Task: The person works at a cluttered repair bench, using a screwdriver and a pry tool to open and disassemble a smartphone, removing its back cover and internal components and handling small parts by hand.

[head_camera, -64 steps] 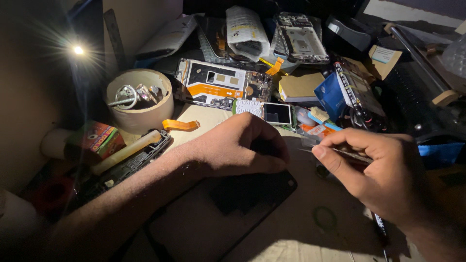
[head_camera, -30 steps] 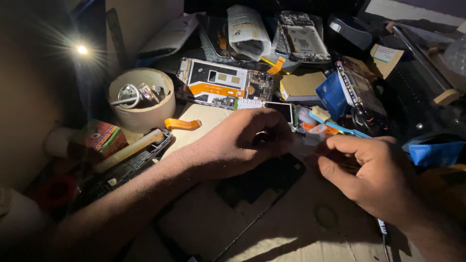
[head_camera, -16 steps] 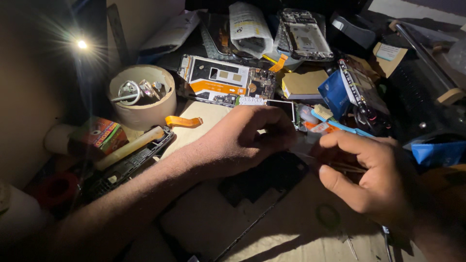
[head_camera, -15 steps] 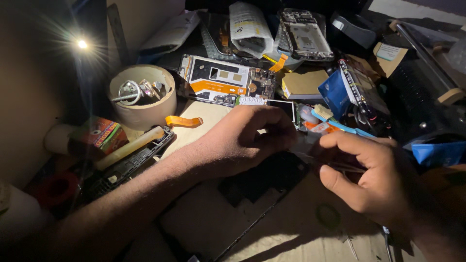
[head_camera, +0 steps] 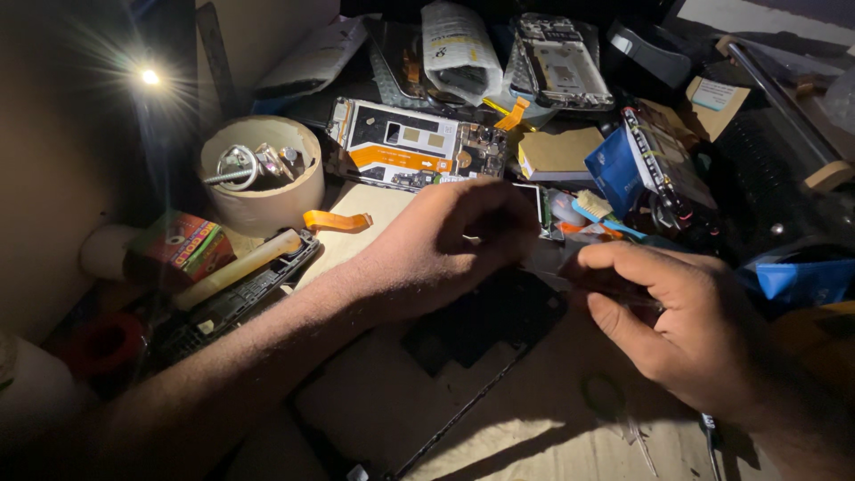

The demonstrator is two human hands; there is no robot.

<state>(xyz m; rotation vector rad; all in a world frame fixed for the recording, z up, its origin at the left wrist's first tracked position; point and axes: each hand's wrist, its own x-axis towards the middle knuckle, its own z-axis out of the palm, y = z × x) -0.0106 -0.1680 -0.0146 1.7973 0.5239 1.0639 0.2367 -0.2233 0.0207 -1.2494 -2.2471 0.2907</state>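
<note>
Cluttered and lit by one small lamp [head_camera: 150, 77] at its far left corner, the desk [head_camera: 534, 428] carries two opened phone bodies [head_camera: 414, 147] along the far edge and one round tub [head_camera: 261, 174] of metal bits. One dark phone panel [head_camera: 485, 325] lies at the desk's middle. The left hand [head_camera: 450, 245] curls closed over its far end, while the right hand [head_camera: 686, 325] pinches one thin dark tool [head_camera: 614, 289].

Dark flat phone frame [head_camera: 485, 321] lies on the brown mat, partly shadowed.
</note>
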